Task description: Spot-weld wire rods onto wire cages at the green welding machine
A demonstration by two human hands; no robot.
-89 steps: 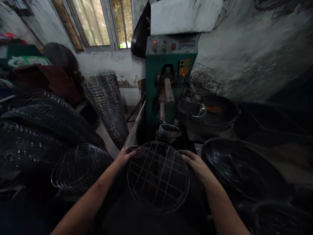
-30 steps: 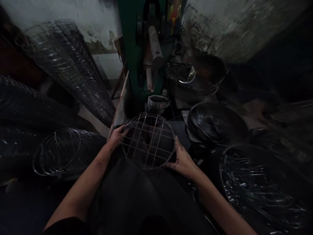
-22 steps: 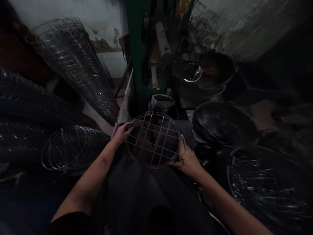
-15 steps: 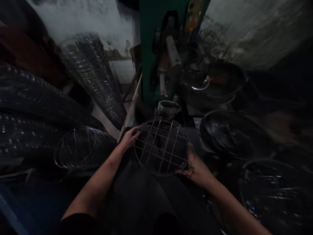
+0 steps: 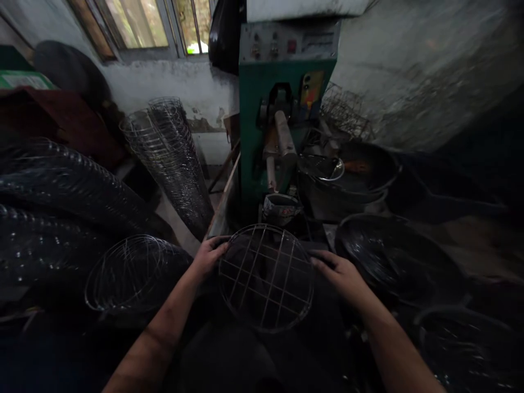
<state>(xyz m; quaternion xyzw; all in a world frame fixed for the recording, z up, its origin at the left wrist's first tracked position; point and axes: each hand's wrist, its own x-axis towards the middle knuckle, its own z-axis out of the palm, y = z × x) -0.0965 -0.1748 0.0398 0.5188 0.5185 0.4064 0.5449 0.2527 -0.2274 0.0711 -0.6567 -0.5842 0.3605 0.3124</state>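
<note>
A round wire grill rack (image 5: 268,270) with crossing bars is held up in front of my lap. My left hand (image 5: 209,255) pinches its rim at the upper left, thumb and fingers closed on the wire. At the right rim, my right hand (image 5: 333,267) grips with the thumb near the edge and the fingers behind it. Beyond the rack stands a green spot-welding machine (image 5: 282,131) with thick metal arms. A small open container (image 5: 281,207) sits below those arms.
Tall stacks of wire rings (image 5: 172,158) lean at the left. A round wire piece (image 5: 126,273) lies nearer me. On the right are a large basin (image 5: 360,169) with a bowl in it and another basin (image 5: 393,256) of dark wire parts. A phone (image 5: 311,93) rests against the machine.
The view has tilted up, showing the window and control panel. My right hand has shifted from the rack's lower right to higher on its right rim. The rack stays held.
</note>
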